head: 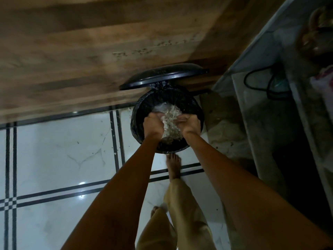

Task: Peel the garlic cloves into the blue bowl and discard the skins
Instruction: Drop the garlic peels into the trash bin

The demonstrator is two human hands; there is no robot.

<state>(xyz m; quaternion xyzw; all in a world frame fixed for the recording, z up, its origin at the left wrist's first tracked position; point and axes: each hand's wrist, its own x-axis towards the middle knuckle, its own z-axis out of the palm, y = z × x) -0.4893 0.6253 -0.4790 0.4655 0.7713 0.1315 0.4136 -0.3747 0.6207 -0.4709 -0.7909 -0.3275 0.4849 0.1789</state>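
Gaping at the centre of the frame, the black bin [142, 103] has its lid [162, 76] tipped back and holds a pale heap of garlic skins [171, 123], papery and shredded, lying on what looks like clear plastic [159, 107]. Over its mouth, the left hand [153, 124] and right hand [191, 124] each curl tight on that plastic's edges, with the skins between them.

Both bare arms reach forward and down, nearly straight, and converge so the 2 hands sit close together at the same level. The left hand [153, 123] is curled into a fist, its back toward the camera. The right hand [191, 123] mirrors it, fingers curled in toward the left. Each grips 1 side of the bundle of garlic skins [171, 123] between them; the fingertips are hidden. 1 bare foot [173, 166] is planted ahead.
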